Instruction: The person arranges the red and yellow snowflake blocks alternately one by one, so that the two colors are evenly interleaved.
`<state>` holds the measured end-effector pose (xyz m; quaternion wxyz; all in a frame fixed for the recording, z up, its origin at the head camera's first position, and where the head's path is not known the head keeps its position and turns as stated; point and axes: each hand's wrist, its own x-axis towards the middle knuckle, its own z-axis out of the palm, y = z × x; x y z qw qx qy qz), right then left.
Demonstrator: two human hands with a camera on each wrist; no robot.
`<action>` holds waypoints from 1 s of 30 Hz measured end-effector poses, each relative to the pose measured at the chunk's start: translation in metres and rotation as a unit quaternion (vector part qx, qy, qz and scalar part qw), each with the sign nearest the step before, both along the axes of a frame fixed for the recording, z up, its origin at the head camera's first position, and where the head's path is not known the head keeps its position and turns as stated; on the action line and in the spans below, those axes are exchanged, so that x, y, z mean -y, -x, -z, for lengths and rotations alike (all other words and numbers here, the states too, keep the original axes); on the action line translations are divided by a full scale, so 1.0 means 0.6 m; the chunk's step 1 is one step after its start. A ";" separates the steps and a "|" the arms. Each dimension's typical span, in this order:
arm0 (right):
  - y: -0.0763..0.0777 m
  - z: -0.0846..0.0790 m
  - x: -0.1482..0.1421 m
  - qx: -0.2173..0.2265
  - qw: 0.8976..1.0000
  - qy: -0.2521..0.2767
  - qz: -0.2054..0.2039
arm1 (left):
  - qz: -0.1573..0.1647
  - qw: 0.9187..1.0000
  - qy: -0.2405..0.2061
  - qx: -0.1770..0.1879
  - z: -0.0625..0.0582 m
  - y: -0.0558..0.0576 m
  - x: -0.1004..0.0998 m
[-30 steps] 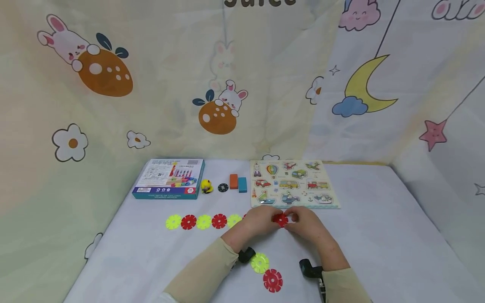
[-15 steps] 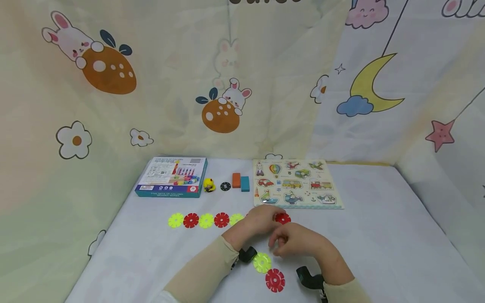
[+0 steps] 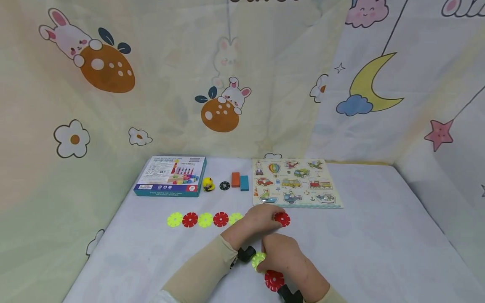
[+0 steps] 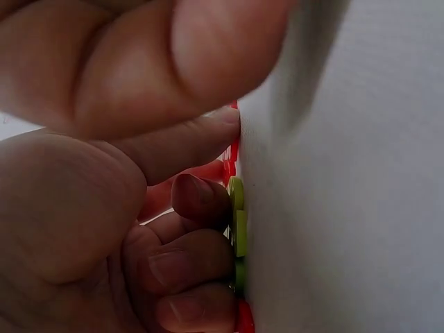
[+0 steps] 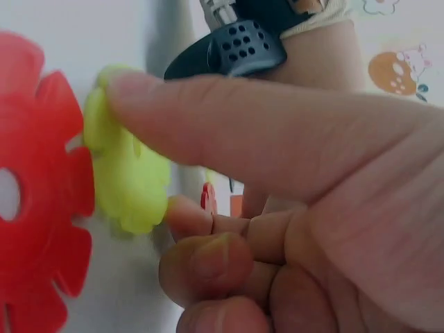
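My left hand (image 3: 263, 219) has its index finger and thumb around the left side of a red interlocking disc (image 3: 282, 219) at the right end of a row. In the left wrist view, its other fingers (image 4: 187, 267) are curled against a green interlocking disc (image 4: 239, 232) in the same row. Nearer me, my right hand (image 3: 282, 254) pinches a yellow-green interlocking disc (image 3: 258, 261) between thumb and fingers; the right wrist view shows the thumb on its edge. A second red disc (image 3: 274, 280) lies just below that hand. The left hand hides part of the row.
The row's visible left part alternates yellow-green discs (image 3: 174, 219) and red discs (image 3: 190, 219). Behind it stand a box (image 3: 170, 176), a yellow duck figure (image 3: 208, 184), a black chip (image 3: 225, 185), an orange block (image 3: 235, 179), a blue block (image 3: 244, 183) and a puzzle board (image 3: 297, 183).
My right hand has let go of the red disc at the row's end, moved toward me and taken hold of the yellow-green disc. The left hand stays at the red disc.
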<state>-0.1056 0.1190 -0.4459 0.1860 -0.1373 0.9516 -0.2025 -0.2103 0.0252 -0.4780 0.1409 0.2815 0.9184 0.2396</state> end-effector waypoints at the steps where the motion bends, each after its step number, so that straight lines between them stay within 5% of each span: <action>1: 0.001 0.000 -0.001 0.005 1.000 0.007 0.001 | 0.000 1.000 -0.001 0.000 0.000 0.000 0.000; 9: 0.013 -0.015 -0.029 0.076 0.986 0.144 -0.041 | 0.006 1.000 -0.011 0.006 0.001 -0.001 0.001; 15: 0.031 -0.041 -0.070 0.067 0.982 0.173 -0.037 | 0.006 1.000 0.002 -0.012 0.005 0.002 0.001; 19: 0.045 -0.048 -0.102 0.038 0.981 0.193 -0.003 | 0.008 1.000 0.002 -0.012 0.007 0.003 0.000; 24: 0.060 -0.050 -0.140 0.044 0.967 0.242 0.065 | 0.013 1.000 0.002 -0.020 0.008 0.004 0.000; 30: 0.082 -0.027 -0.179 0.029 0.956 0.245 0.161 | 0.018 0.999 0.004 -0.033 0.006 0.001 0.002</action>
